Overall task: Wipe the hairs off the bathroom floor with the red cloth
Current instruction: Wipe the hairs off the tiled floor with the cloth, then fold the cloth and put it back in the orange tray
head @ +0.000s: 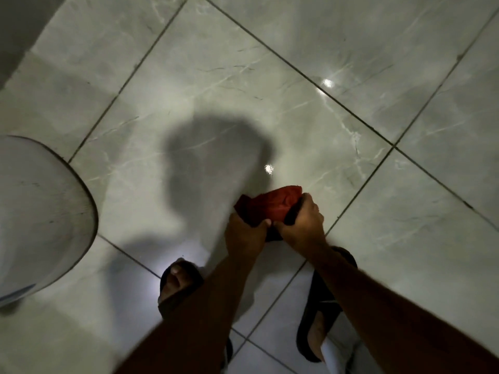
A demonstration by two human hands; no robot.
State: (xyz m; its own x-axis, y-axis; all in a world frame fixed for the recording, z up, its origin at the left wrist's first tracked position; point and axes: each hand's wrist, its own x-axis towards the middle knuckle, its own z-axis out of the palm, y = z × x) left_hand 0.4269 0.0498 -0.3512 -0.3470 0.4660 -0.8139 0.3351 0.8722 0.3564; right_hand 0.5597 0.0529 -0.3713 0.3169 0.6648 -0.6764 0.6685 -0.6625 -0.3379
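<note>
A bunched red cloth [272, 205] is held low over the pale grey marble-look floor tiles [205, 85]. My left hand [244, 237] grips its near left edge. My right hand [303, 221] grips its right side, fingers wrapped over the top. Both hands sit side by side, thumbs almost touching. Thin dark hairs [243, 66] lie scattered on the tile farther ahead, some near the middle and some towards the right. Whether the cloth touches the floor cannot be told.
A white rounded toilet base [46, 211] stands at the left. My two feet in dark slippers [179, 284] are planted just behind the hands. Dark grout lines cross the floor diagonally. A wall [16, 28] meets the floor at the upper left. My shadow falls on the middle tile.
</note>
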